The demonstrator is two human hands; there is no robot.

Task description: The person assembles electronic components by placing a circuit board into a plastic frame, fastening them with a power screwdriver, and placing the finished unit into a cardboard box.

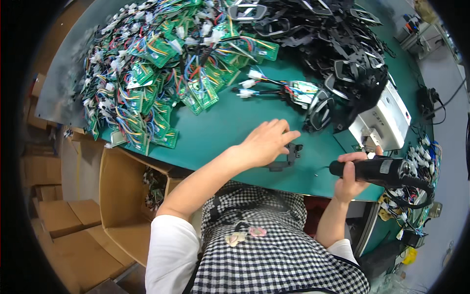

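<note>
A worker's left hand (267, 142) presses flat, fingers together, on a black plastic bracket (289, 156) at the green bench's (220, 132) near edge, steadying it, while the right hand (351, 176) grips an electric screwdriver (382, 171) level alongside.

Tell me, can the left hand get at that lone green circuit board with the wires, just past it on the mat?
Probably yes. The left hand rests on a small black bracket, and only bare green mat lies between it and the wired board. The right hand holds the black power screwdriver off to the side.
</note>
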